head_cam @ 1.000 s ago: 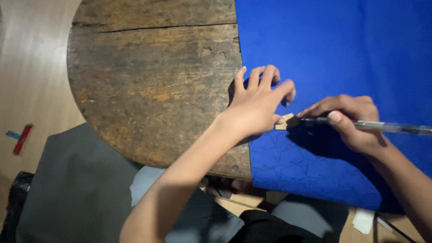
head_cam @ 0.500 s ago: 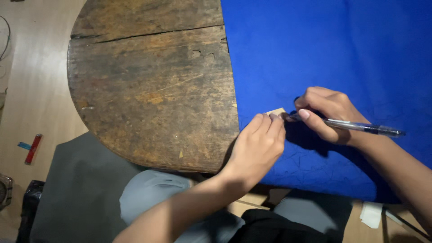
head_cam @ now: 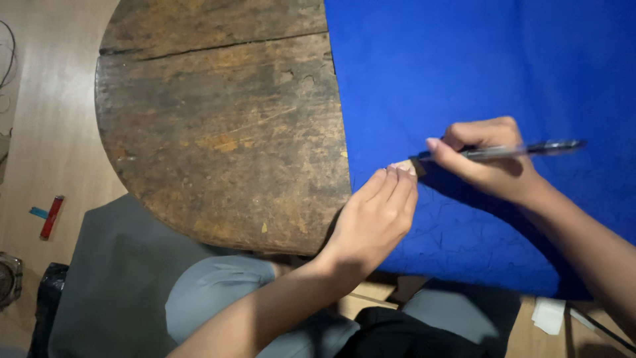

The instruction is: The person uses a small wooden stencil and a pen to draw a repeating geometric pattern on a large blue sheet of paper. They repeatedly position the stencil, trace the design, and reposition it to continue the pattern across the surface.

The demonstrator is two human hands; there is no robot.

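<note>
**Pen and small tan piece on blue cloth**

We hold a pen (head_cam: pixel 517 150) in our right hand (head_cam: pixel 493 166), fingers pinched around its barrel, with the tip pointing left toward a small tan piece (head_cam: pixel 405 165) that lies on the blue cloth (head_cam: pixel 477 66). Our left hand (head_cam: pixel 374 215) rests just beside it — fingers pressed together and laid flat, their tips touching the near edge of the piece. What the piece is made of we cannot tell; it looks like card or wood, mostly hidden by the fingertips.

The cloth covers the right part of a round, worn wooden table (head_cam: pixel 218 132), and faint wavy lines show on its surface below the pen. The piece sits near the cloth's left edge — close to the bare wood. On the floor to the left lies a small red object (head_cam: pixel 52 217), well apart from both hands.
</note>
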